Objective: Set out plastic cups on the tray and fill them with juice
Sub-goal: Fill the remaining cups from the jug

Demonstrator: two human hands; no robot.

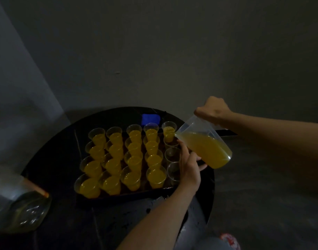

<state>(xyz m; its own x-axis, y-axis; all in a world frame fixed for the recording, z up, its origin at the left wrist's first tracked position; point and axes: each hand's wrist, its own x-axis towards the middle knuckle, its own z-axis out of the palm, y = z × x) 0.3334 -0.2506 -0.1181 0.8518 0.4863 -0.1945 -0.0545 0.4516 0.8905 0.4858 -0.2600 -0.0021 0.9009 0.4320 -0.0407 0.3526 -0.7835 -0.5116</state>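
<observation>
Juice pour nearly done: most cups full, three by the fingers look empty.
Right hand curled round tilted jug top; left hand fingers spread, propping jug's underside; empty cups just beside left fingertips, on tray.

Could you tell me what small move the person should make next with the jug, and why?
Probably bring the jug spout back to the next empty cup in the right-hand column and pour. The far cup there already holds juice, the three nearer ones look empty, and the jug, gripped by the right hand and steadied by the left hand, is partly full.
</observation>
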